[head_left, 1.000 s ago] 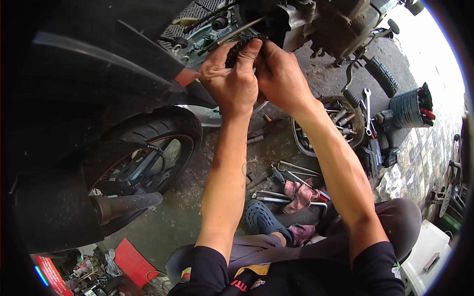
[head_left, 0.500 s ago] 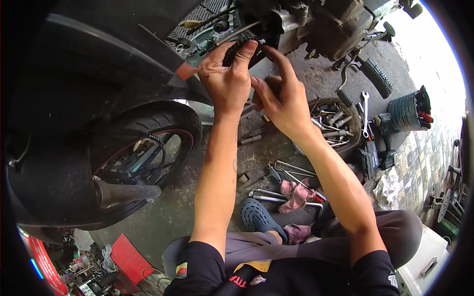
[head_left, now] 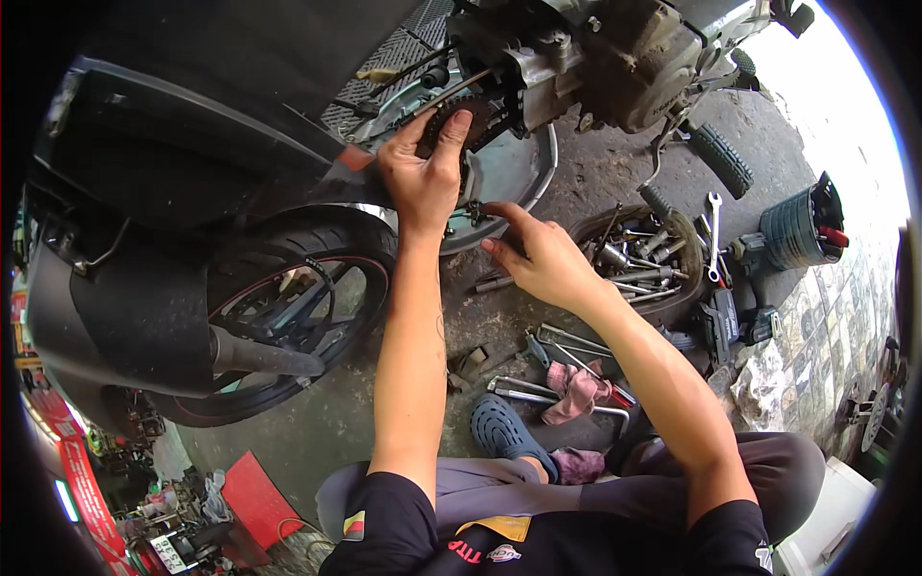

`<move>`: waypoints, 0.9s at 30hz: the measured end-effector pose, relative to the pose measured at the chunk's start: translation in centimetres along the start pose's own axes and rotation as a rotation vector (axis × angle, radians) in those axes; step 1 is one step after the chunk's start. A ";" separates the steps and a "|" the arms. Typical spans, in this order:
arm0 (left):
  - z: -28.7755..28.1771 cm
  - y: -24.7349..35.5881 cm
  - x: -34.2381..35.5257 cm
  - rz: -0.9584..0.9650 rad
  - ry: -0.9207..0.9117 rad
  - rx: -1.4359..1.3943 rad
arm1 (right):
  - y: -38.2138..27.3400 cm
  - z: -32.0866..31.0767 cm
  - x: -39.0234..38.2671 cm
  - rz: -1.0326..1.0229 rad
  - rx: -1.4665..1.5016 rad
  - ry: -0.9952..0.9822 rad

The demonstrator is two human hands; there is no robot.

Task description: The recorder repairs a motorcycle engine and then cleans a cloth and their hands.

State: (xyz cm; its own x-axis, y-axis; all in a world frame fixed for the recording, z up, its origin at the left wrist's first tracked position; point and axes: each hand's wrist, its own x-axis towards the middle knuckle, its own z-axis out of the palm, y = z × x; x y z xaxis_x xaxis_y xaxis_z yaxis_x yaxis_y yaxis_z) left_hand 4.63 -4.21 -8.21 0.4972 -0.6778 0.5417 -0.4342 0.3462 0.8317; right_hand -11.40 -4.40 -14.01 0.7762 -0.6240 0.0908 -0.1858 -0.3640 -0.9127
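Note:
My left hand [head_left: 421, 182] reaches up under the motorcycle's engine [head_left: 639, 62], its thumb and fingers closed around the edge of a dark, toothed sprocket [head_left: 459, 110]. Lower and to the right is my right hand [head_left: 549, 264], thumb and index finger apart with nothing visible between them. Its index fingertip is close to a small dark piece, perhaps chain, hanging below the sprocket; whether they touch, I cannot tell. Behind my hands lies a round, shallow metal pan [head_left: 523, 168] on the floor.
The motorcycle's rear wheel [head_left: 370, 288] stands left of my forearm. To the right are a bowl of sockets [head_left: 663, 259], a combination wrench [head_left: 714, 235], a cordless impact driver [head_left: 720, 317] and a blue can [head_left: 799, 230]. A pink rag [head_left: 576, 392] lies among hand tools by my shoe [head_left: 499, 422].
My right hand has come down and away from the sprocket, its fingers parting. The left hand keeps hold of the sprocket. The view has shifted, showing more of the engine and pan.

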 end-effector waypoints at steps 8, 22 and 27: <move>-0.1 0.1 -0.1 0.019 -0.011 0.021 | -1.0 -0.1 0.1 0.023 0.159 -0.021; -0.2 -0.1 -0.1 -0.029 -0.022 -0.037 | -2.0 -0.4 0.6 0.096 0.437 0.016; 0.2 0.3 -0.1 -0.018 -0.005 -0.030 | -1.9 -0.2 0.4 0.085 0.397 0.005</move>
State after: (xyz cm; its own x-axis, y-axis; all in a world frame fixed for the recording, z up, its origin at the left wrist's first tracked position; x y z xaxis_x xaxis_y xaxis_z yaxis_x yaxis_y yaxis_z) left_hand 4.29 -4.11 -8.03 0.5014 -0.6871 0.5258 -0.4020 0.3532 0.8448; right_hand -10.90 -4.08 -12.15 0.7646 -0.6444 0.0092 -0.0018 -0.0163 -0.9999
